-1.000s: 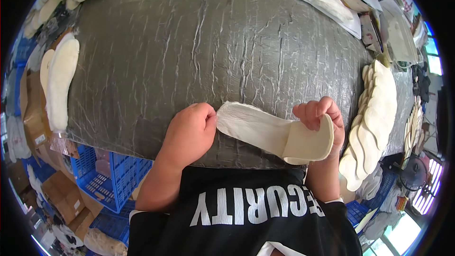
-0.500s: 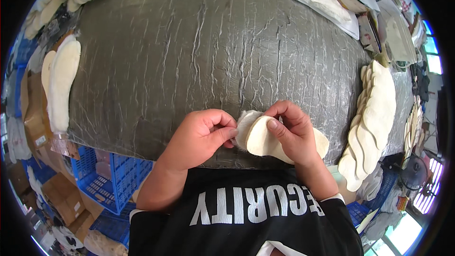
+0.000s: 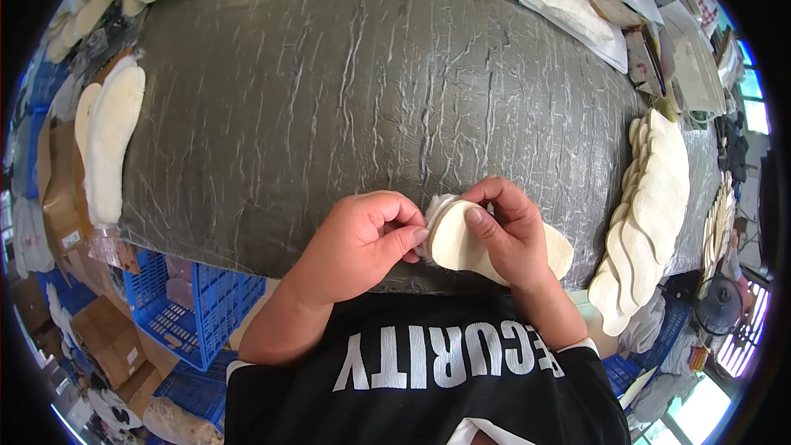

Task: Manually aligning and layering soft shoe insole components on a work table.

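A cream insole (image 3: 458,241) lies across my right hand (image 3: 517,235), which is closed on it with the thumb pressed on its smooth face. Behind its left end shows a fluffy white fleece layer (image 3: 439,204). My left hand (image 3: 369,237) pinches the edge of that fleece, thumb against curled fingers. The fingertips partly hide where fleece and insole meet. Both hands are just above the near edge of the dark table (image 3: 329,115).
A fanned stack of cream insoles (image 3: 651,206) rests at the right. Fluffy insoles (image 3: 117,140) lie at the left edge, and a long white fleece piece (image 3: 548,0) at the far right. Below the table's left side stands a blue crate (image 3: 202,313).
My left hand has shifted slightly right, closer to the insole. The fleece layer is drawn in nearer to the insole's left end, with less of it showing. My right hand keeps its grip.
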Demonstrator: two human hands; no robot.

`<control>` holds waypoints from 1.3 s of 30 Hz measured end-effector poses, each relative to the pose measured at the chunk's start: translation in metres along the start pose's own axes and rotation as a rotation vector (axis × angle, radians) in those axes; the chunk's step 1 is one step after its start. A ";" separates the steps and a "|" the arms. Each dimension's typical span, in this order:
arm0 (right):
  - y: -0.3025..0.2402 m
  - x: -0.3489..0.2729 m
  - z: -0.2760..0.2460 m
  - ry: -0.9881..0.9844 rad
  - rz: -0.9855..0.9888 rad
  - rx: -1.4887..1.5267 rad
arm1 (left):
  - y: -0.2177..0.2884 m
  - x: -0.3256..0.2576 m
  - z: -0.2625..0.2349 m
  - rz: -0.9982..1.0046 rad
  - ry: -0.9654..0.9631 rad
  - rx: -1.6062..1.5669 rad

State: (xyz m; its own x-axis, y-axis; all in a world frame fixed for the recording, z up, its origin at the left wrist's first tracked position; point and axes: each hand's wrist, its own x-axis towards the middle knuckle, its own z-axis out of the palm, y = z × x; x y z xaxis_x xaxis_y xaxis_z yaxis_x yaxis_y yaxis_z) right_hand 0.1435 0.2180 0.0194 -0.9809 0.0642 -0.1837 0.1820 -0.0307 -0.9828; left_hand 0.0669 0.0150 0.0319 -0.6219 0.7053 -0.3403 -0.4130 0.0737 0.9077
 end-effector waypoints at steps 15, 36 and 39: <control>0.010 -0.003 0.005 0.119 -0.199 -0.187 | 0.004 -0.007 0.007 0.111 0.056 0.068; 0.017 -0.004 0.003 0.000 -0.322 -0.167 | 0.000 -0.009 0.010 0.027 0.072 0.039; 0.019 -0.004 0.004 0.004 -0.312 -0.170 | 0.001 -0.010 0.011 0.078 0.088 0.089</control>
State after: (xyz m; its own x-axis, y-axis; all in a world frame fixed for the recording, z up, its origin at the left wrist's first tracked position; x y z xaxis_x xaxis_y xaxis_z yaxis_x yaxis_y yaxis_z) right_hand 0.1507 0.2136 0.0021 -0.9908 0.0485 0.1266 -0.1176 0.1577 -0.9805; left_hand 0.0795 0.0159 0.0389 -0.7071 0.6473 -0.2845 -0.3029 0.0862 0.9491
